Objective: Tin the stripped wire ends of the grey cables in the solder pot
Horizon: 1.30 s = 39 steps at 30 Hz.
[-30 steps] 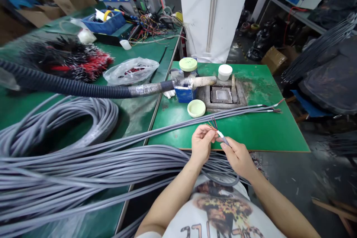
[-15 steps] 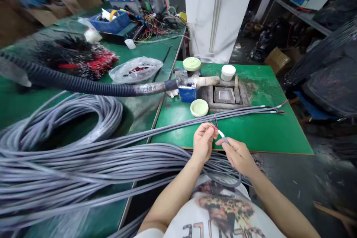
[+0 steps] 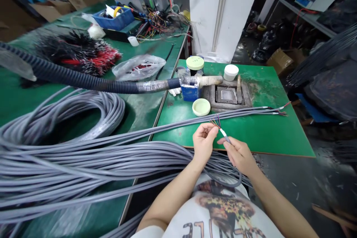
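Note:
My right hand [image 3: 238, 153] pinches the end of a grey cable [image 3: 226, 139] just below its white sleeve. My left hand [image 3: 203, 141] is closed on the thin coloured wires [image 3: 215, 122] that fan out from that cable end. Both hands hover over the near edge of the small green table [image 3: 256, 130]. The cable loops back under my right wrist toward a large bundle of grey cables [image 3: 83, 167]. Two or three more grey cables [image 3: 245, 111] with stripped ends lie across the table just beyond my hands.
A metal solder pot [image 3: 227, 96], a pale green lid [image 3: 201, 107], a blue box [image 3: 190, 92] and two jars [image 3: 195, 64] stand at the table's far side. A black corrugated hose [image 3: 83, 80] crosses from the left. A coil of grey cable [image 3: 69, 117] and red-black wires [image 3: 83, 57] lie left.
The view has shifted slightly, so everything sits a little further right and up. My hands keep the same grip on the cable end and its wires.

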Each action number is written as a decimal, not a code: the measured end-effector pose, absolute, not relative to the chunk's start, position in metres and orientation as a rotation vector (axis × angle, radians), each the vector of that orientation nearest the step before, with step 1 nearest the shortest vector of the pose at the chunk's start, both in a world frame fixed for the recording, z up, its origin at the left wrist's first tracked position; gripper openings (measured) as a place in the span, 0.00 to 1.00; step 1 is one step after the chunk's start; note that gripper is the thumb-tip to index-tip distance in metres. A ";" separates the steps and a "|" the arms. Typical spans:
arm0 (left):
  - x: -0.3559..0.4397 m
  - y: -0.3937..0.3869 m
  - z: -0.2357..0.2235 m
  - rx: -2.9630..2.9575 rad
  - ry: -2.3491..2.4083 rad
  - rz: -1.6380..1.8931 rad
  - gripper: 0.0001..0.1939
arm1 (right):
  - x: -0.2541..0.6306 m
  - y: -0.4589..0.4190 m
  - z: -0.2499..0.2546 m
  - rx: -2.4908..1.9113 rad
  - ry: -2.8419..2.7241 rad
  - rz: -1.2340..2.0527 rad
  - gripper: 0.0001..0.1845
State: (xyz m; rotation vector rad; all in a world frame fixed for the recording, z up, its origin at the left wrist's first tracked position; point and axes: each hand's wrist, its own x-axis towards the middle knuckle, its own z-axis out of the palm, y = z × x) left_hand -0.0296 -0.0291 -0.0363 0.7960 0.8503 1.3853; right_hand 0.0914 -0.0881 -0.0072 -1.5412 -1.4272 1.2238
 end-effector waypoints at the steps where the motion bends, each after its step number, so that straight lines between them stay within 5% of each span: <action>1: -0.030 -0.029 -0.037 0.783 0.848 1.377 0.07 | 0.091 -0.088 -0.007 -1.541 -1.429 1.225 0.20; 22: -0.034 -0.026 -0.033 0.484 0.753 1.333 0.09 | 0.088 -0.086 -0.010 -1.535 -1.412 1.258 0.20; 30: -0.035 -0.009 -0.034 0.402 0.455 0.824 0.11 | 0.088 -0.090 -0.009 -1.446 -1.541 1.367 0.19; 39: -0.041 -0.024 -0.032 0.527 0.709 1.356 0.12 | 0.093 -0.086 -0.011 -1.478 -1.408 1.348 0.21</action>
